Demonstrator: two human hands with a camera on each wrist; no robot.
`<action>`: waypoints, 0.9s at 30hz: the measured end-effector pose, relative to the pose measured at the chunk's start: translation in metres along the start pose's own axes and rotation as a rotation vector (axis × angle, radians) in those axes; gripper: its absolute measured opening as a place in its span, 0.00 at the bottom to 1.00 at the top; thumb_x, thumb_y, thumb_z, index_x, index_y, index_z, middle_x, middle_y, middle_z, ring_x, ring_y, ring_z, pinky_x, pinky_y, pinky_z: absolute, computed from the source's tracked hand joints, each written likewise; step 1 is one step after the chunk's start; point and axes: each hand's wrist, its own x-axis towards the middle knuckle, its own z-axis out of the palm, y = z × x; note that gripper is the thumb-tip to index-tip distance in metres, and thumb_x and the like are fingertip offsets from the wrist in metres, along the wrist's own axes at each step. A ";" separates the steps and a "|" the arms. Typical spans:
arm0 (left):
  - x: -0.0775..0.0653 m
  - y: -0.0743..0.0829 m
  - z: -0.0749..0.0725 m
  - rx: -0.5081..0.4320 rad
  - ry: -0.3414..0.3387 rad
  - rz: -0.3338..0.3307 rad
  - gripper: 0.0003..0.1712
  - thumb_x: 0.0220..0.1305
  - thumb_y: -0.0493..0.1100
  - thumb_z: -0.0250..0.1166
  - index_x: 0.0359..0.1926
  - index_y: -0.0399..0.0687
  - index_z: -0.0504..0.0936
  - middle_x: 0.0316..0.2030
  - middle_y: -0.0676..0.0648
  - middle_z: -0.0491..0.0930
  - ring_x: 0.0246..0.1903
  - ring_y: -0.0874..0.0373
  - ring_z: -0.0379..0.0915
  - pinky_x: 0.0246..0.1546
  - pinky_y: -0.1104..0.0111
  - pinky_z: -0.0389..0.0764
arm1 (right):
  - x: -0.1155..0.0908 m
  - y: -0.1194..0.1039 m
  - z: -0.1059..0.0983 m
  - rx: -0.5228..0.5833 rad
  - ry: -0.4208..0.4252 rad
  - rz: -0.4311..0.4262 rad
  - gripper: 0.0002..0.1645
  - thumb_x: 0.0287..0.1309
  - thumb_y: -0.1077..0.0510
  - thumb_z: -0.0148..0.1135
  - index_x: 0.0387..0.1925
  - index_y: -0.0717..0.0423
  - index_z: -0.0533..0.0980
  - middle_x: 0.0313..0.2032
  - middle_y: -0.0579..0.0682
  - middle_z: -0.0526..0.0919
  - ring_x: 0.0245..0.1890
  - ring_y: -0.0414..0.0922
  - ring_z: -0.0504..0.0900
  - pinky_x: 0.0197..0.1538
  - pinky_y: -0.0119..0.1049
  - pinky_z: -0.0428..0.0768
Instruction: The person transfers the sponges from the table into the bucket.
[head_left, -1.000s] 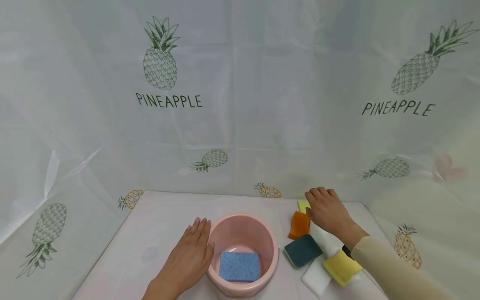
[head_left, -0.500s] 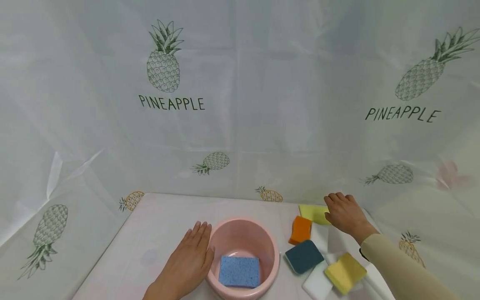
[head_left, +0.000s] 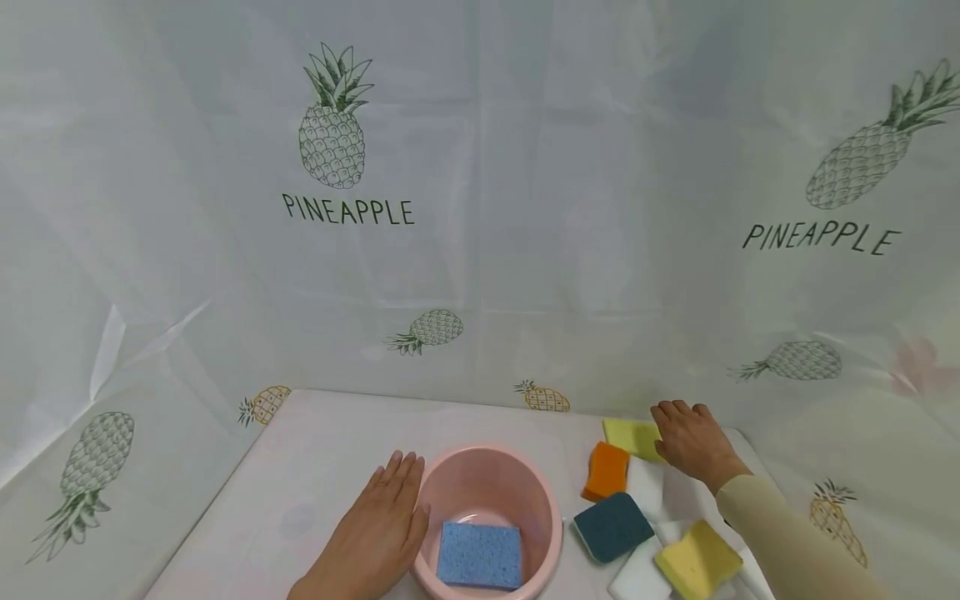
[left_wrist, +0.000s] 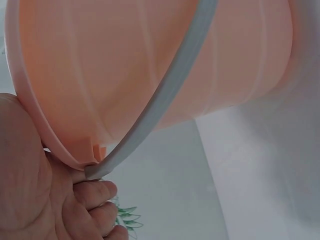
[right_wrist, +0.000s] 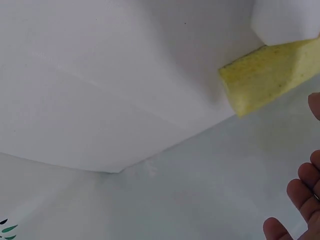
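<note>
A pink bucket [head_left: 551, 542] stands at the front middle of the table, with a blue sponge [head_left: 480, 556] lying in it. My left hand [head_left: 375, 525] rests against its left rim, fingers straight and together. In the left wrist view, that hand [left_wrist: 30, 175] touches the rim beside the end of the grey bail handle [left_wrist: 165, 95]. At the back right, my right hand [head_left: 693, 446] hovers by the right end of a light yellow sponge [head_left: 630, 437]. The right wrist view shows a gap between the fingers [right_wrist: 302, 195] and this sponge [right_wrist: 270, 70]; the hand holds nothing.
Right of the bucket lie an orange sponge [head_left: 606, 472], a dark green scouring sponge [head_left: 613, 527] and a yellow sponge [head_left: 699, 560]. White blocks [head_left: 647, 483] lie among them. Plastic sheeting [head_left: 562, 250] printed with pineapples hangs behind the table.
My right hand has shifted to the right, uncovering more of the light yellow sponge and a white block. My left hand stays at the bucket's rim. The head view has tilted slightly upward.
</note>
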 end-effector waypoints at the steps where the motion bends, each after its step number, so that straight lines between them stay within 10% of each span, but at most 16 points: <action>1: 0.000 0.000 0.000 0.001 0.000 0.000 0.33 0.81 0.50 0.54 0.77 0.34 0.67 0.77 0.36 0.66 0.80 0.41 0.57 0.79 0.46 0.62 | 0.000 0.000 0.002 -0.003 -0.002 0.002 0.30 0.56 0.48 0.79 0.49 0.62 0.75 0.47 0.57 0.81 0.47 0.56 0.80 0.49 0.55 0.81; 27: 0.001 -0.002 0.002 -0.026 -0.001 0.005 0.34 0.83 0.52 0.53 0.77 0.34 0.66 0.77 0.38 0.66 0.80 0.42 0.56 0.79 0.47 0.62 | 0.009 -0.008 0.033 0.092 -0.168 0.007 0.38 0.52 0.45 0.82 0.57 0.61 0.78 0.55 0.57 0.83 0.55 0.59 0.81 0.51 0.61 0.82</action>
